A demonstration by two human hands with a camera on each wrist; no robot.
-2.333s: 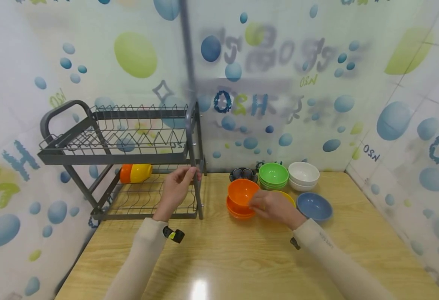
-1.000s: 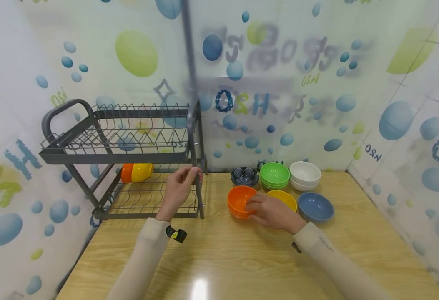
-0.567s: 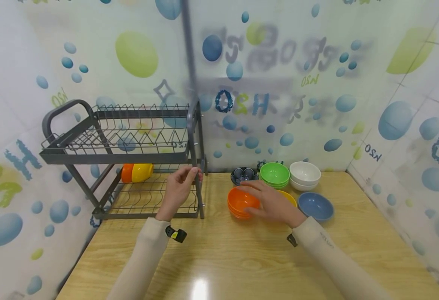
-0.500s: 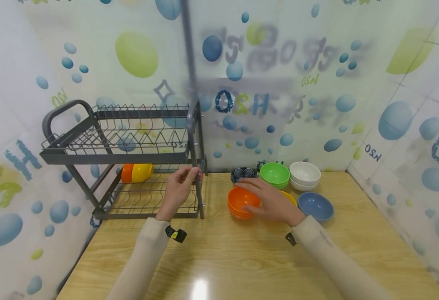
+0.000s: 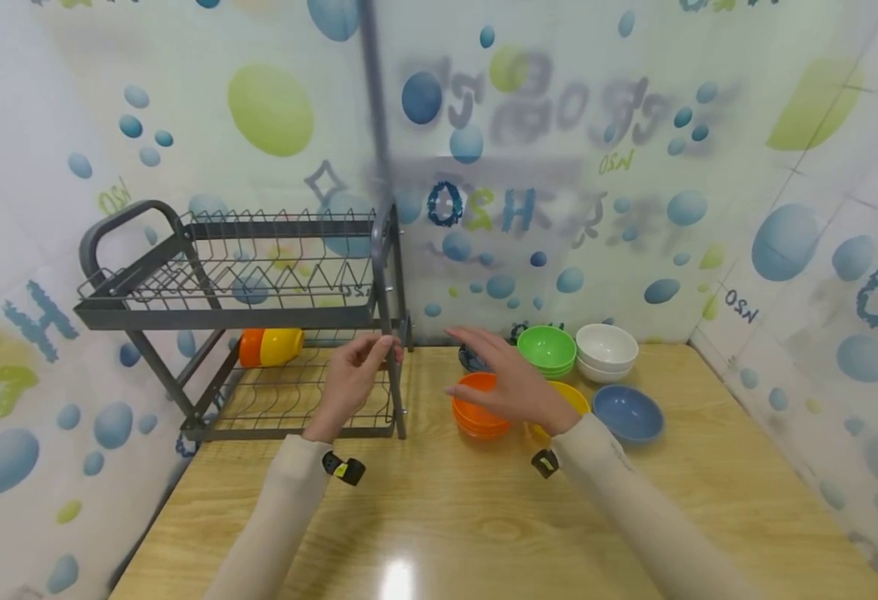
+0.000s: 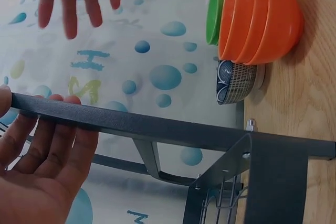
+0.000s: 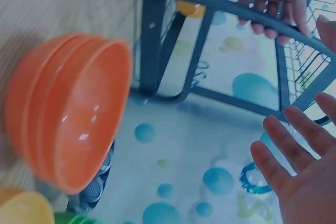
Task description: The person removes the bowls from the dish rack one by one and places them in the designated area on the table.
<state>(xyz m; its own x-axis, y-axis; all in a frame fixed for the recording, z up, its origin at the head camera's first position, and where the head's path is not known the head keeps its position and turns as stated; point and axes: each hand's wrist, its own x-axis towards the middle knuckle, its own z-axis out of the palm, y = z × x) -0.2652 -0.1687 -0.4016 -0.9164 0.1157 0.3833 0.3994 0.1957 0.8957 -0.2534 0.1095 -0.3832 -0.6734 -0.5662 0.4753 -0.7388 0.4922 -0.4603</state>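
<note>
My left hand (image 5: 352, 379) grips the front right post of a dark grey dish rack (image 5: 228, 318). In the left wrist view the thumb and fingers sit on either side of that bar. My right hand (image 5: 509, 379) hovers over a stack of orange bowls (image 5: 481, 421), fingers spread and holding nothing. The right wrist view shows the orange bowls (image 7: 68, 108) nested, apart from the hand. A patterned dark bowl (image 5: 471, 358) is partly hidden behind the right hand. A yellow bowl (image 5: 569, 397) stands partly under the wrist.
Green bowls (image 5: 546, 347) and white bowls (image 5: 607, 346) are stacked at the back, with a blue bowl (image 5: 629, 414) in front. On the rack's lower shelf an orange bowl (image 5: 250, 347) and a yellow bowl (image 5: 283, 347) lie on their sides. Patterned sheets surround the wooden table (image 5: 446, 517).
Earlier, my right hand held an orange bowl and set it into the orange stack. It then let go, spread its fingers and rose up and leftward. The left hand stayed on the post.
</note>
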